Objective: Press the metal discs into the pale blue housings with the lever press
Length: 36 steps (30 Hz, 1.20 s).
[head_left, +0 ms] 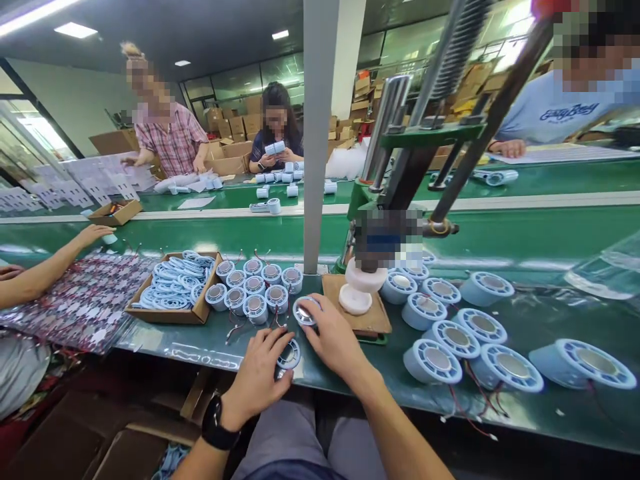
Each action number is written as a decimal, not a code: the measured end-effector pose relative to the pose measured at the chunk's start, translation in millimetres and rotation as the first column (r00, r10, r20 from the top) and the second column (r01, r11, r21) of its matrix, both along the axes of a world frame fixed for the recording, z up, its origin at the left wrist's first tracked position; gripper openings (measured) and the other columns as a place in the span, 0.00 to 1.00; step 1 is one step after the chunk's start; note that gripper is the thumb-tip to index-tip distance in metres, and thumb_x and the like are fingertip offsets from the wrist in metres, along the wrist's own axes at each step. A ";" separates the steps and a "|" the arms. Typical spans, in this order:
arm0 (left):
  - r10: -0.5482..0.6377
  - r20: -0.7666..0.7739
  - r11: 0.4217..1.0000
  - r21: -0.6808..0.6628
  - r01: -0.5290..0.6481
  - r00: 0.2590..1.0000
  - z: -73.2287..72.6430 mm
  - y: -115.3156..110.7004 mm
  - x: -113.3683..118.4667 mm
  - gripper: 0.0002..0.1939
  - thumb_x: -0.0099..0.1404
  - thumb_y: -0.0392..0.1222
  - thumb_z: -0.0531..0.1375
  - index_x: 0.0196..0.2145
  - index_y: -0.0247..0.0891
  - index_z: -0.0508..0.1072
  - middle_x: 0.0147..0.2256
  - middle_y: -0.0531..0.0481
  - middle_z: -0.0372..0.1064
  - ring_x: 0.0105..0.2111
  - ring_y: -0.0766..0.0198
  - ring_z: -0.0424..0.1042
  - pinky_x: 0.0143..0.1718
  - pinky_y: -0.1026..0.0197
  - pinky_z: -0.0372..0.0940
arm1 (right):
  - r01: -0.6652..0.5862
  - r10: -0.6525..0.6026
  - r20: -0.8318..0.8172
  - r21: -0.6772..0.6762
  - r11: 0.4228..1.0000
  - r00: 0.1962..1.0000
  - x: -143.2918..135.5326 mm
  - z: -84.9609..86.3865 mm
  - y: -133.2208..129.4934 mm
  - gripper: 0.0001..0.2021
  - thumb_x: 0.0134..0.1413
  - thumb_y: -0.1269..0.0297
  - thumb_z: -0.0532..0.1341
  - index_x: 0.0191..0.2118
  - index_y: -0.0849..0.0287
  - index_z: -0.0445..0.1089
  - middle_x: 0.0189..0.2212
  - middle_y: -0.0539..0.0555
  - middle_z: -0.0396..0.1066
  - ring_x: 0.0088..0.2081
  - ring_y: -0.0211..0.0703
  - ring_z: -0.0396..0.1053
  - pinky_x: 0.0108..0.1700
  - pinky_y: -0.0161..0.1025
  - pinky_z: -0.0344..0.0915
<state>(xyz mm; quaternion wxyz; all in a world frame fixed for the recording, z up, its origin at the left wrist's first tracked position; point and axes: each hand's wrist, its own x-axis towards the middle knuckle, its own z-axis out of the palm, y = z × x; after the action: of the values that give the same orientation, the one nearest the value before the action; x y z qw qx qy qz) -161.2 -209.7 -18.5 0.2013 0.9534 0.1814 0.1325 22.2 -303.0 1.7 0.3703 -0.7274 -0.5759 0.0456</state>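
My left hand (pixel 263 367), with a black watch at its wrist, curls around a light blue ring-shaped part (pixel 289 355) at the front edge of the bench. Thumb and fingers lie on opposite sides of it. Just to the right, my right hand (pixel 334 333) grips a round part with a shiny silver disc (pixel 303 313), its underside hidden. Beyond the hands stand several light blue round motor-like units (pixel 255 307) with thin wires. A white two-part press fixture (pixel 356 299) on a brown board (pixel 383 323) is right of my right hand.
The hand press (pixel 400 180) rises behind the fixture. More blue units (pixel 513 367) with dangling wires fill the bench's right. On the left are a carton of blue rings (pixel 175 283) and a co-worker's arm (pixel 45 270) over wired plates. Other people sit or stand across the green conveyor (pixel 225 233).
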 end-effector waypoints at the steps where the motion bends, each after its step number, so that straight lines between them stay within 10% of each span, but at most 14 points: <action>1: -0.001 -0.022 1.000 -0.008 0.000 1.000 0.5 -1.4 1.6 0.32 0.60 0.34 0.60 0.62 0.41 0.62 0.61 0.42 0.62 0.58 0.48 0.59 0.58 0.42 0.60 | 0.032 -0.033 0.021 0.064 0.997 0.999 -2.7 -1.0 -13.9 0.19 0.57 0.74 0.57 0.54 0.56 0.66 0.53 0.59 0.62 0.53 0.48 0.66 0.55 0.46 0.68; 6: 0.078 -0.045 0.996 -0.032 -0.079 0.996 1.3 -2.7 11.4 0.47 0.56 0.47 0.68 0.68 0.40 0.51 0.62 0.38 0.58 0.60 0.44 0.56 0.59 0.39 0.57 | 0.132 -0.156 0.087 0.232 0.964 0.984 -11.7 -13.1 -79.2 0.14 0.61 0.65 0.58 0.53 0.51 0.67 0.50 0.56 0.63 0.47 0.43 0.69 0.47 0.38 0.71; 10: -0.097 -0.067 0.994 -0.066 0.093 0.993 3.0 6.0 11.0 0.41 0.59 0.41 0.65 0.67 0.44 0.54 0.65 0.42 0.56 0.61 0.46 0.56 0.61 0.39 0.55 | 0.147 -0.161 0.041 0.239 0.960 0.986 -11.2 -24.1 -95.7 0.12 0.62 0.63 0.59 0.51 0.52 0.68 0.49 0.55 0.63 0.46 0.40 0.70 0.45 0.32 0.71; 23: 0.001 0.201 0.992 -0.127 0.025 0.980 24.6 -38.4 45.3 0.39 0.58 0.34 0.63 0.65 0.40 0.56 0.54 0.42 0.70 0.53 0.52 0.69 0.55 0.49 0.66 | 0.364 -0.414 0.031 0.422 0.831 0.910 -44.6 -54.1 -40.9 0.22 0.64 0.62 0.55 0.61 0.61 0.57 0.48 0.60 0.69 0.47 0.45 0.71 0.44 0.39 0.73; 36: 0.319 0.271 0.907 -0.364 -0.210 0.908 2.4 -63.4 53.2 0.36 0.58 0.33 0.60 0.63 0.39 0.58 0.55 0.40 0.67 0.55 0.53 0.67 0.58 0.48 0.63 | 0.424 -0.474 0.041 0.387 0.819 0.879 -54.6 -50.5 -37.6 0.24 0.66 0.65 0.53 0.65 0.62 0.53 0.43 0.61 0.67 0.42 0.44 0.69 0.38 0.38 0.72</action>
<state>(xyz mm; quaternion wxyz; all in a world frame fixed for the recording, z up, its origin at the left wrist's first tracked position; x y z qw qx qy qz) -107.9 -273.1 -16.2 0.3634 0.8377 0.2946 0.2818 -32.4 -340.6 -48.8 0.4596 -0.7619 -0.4099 -0.2006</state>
